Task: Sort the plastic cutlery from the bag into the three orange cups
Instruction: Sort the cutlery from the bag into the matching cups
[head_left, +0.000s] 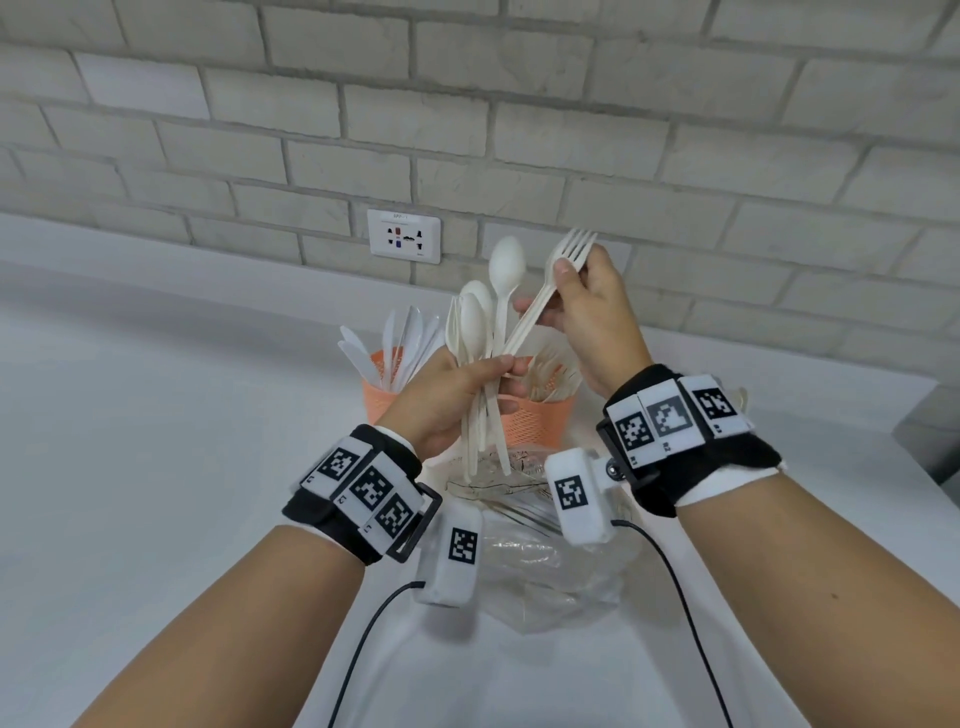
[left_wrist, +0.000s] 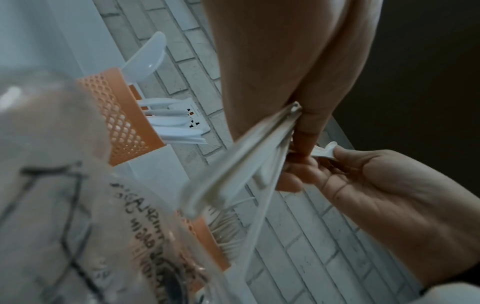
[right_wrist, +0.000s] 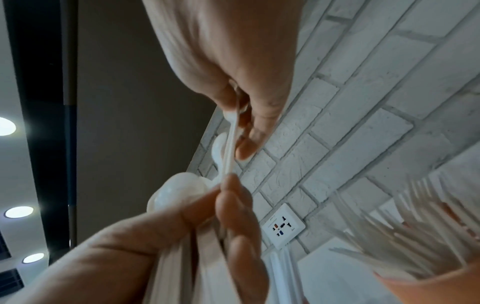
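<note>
My left hand (head_left: 506, 374) grips a bundle of white plastic cutlery (head_left: 475, 322), mostly spoons, held upright above the cups. My right hand (head_left: 556, 291) pinches a white fork (head_left: 574, 247) just below its tines; the fork's handle still runs down into the bundle. In the right wrist view the fork handle (right_wrist: 231, 148) stretches between both hands. One orange mesh cup (head_left: 382, 400) holds knives, and another orange cup (head_left: 540, 421) holds forks. I see no third cup; my hands cover the space between these two. The clear plastic bag (head_left: 535, 551) lies on the counter below my wrists.
The white counter (head_left: 156, 441) runs back to a brick wall with a socket plate (head_left: 404, 236). Black cables (head_left: 363, 634) trail from my wrist cameras across the counter near the bag. A grey object (head_left: 930, 441) sits at the right edge.
</note>
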